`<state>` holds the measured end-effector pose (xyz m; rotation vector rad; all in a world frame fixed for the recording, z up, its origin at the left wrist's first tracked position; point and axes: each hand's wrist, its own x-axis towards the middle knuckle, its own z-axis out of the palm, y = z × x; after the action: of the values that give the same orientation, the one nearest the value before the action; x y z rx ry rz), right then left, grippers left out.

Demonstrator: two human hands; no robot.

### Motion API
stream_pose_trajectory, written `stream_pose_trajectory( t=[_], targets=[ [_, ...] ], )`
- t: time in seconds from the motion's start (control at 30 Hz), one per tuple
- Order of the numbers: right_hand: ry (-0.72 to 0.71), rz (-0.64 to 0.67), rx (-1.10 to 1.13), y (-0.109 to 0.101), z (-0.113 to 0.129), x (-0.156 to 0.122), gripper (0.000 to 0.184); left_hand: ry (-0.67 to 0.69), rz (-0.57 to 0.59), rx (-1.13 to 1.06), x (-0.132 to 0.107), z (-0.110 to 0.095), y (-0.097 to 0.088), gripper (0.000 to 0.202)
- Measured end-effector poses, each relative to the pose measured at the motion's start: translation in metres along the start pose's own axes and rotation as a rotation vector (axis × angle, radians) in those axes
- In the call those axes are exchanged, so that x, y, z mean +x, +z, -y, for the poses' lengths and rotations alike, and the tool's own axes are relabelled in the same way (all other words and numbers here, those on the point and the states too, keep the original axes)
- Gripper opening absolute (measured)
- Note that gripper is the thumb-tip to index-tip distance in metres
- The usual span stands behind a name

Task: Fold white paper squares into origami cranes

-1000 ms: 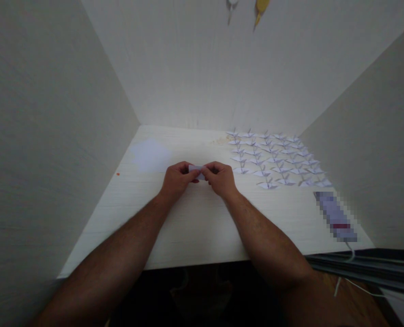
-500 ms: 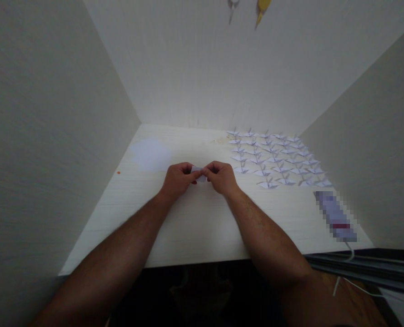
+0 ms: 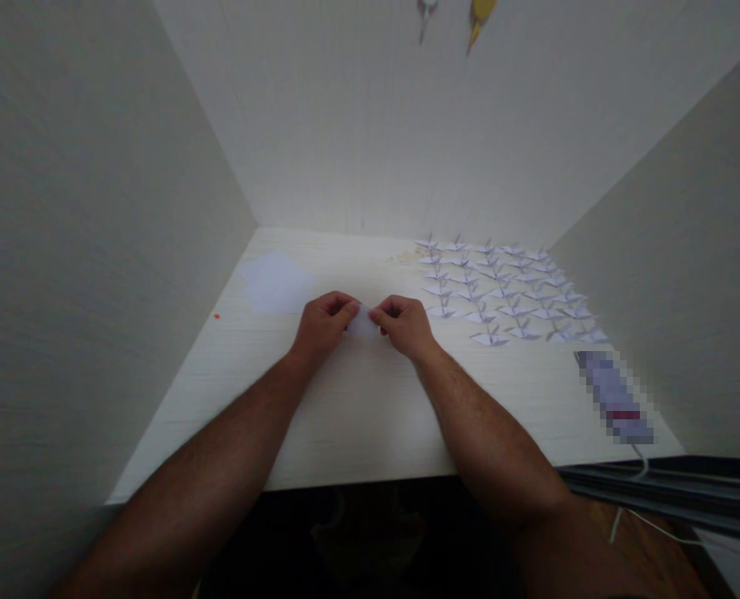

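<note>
A small folded piece of white paper (image 3: 364, 323) is between my two hands, over the middle of the table. My left hand (image 3: 327, 323) pinches its left side, thumb on top. On its right side, my right hand (image 3: 403, 320) pinches it between thumb and fingers. The exact folds are too small and blurred to make out. To the right stand several rows of white paper cranes (image 3: 504, 291). Left of my hands lie loose white paper sheets (image 3: 275, 283), spread flat and overlapping.
A pixelated flat object (image 3: 616, 398) with a cable lies near the right edge of the white table (image 3: 357, 433). Pale panels (image 3: 370, 125) enclose the table at the back and sides. A small orange bit (image 3: 217, 316) lies at left.
My left hand has shifted slightly up, its thumb drawn left away from the right thumb. More of the paper between the hands now shows. My right hand has barely moved.
</note>
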<state>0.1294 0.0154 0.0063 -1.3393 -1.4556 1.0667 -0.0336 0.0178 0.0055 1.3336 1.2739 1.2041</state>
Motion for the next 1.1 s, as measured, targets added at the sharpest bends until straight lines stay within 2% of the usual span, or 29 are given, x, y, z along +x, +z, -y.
stream_pose_trajectory(
  t=[0.1,0.23,0.3,0.37,0.47,0.7,0.9,1.1],
  targets=[
    [0.014,0.017,0.019,0.001,0.002,-0.001,0.019,0.038,-0.012,0.101,-0.001,-0.003,-0.001,0.020],
    [0.024,0.006,0.045,0.000,0.004,-0.001,0.020,0.029,-0.049,0.105,-0.002,-0.006,0.001,0.021],
    [0.035,-0.022,0.071,0.000,0.003,0.000,0.021,-0.017,0.008,0.045,-0.003,-0.006,0.001,0.023],
    [0.045,-0.060,0.113,-0.002,0.000,0.001,0.022,-0.079,0.115,-0.011,-0.003,-0.006,0.001,0.027],
    [0.049,-0.095,0.171,-0.003,-0.005,0.004,0.023,-0.120,0.203,0.009,-0.004,-0.006,0.000,0.029],
    [0.068,-0.094,0.193,-0.002,-0.009,0.008,0.024,-0.050,0.130,0.257,-0.005,-0.010,-0.001,0.029],
    [0.075,-0.119,0.287,-0.002,-0.013,0.010,0.024,-0.034,0.202,0.309,-0.003,-0.009,-0.003,0.031],
    [0.088,-0.142,0.322,0.000,-0.022,0.015,0.025,0.045,0.215,0.327,0.000,-0.001,-0.002,0.026]
  ],
)
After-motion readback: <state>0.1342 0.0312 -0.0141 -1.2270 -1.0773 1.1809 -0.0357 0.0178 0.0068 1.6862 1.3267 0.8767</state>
